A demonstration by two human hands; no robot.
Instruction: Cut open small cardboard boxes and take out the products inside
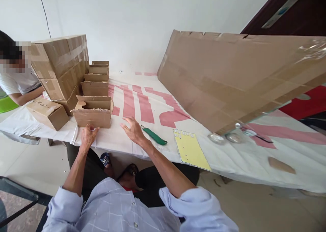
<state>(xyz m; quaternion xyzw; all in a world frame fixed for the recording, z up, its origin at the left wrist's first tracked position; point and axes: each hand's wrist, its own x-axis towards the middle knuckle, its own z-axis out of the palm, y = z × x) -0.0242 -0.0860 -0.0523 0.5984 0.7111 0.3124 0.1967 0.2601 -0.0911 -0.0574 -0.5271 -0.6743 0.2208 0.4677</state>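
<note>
An open cardboard box (93,118) stands upright near the front edge of the cloth-covered table, with its long flaps raised. My left hand (88,136) is at the box's lower front edge, fingers bent and slightly apart, grasping nothing; whether the fingertips touch the cardboard I cannot tell. To the right of the box, my right hand (133,130) hovers open with its fingers spread. Just beyond that hand lies a green utility knife (155,136). A yellow sheet with scalloped edges and small white labels (192,148) lies farther right.
Behind the box is a row of open boxes (95,88). Taped boxes (59,62) are stacked at left, beside a closed box (48,112). A large cardboard sheet (224,72) leans at right near tape rolls (216,138). Another person (19,75) sits at far left.
</note>
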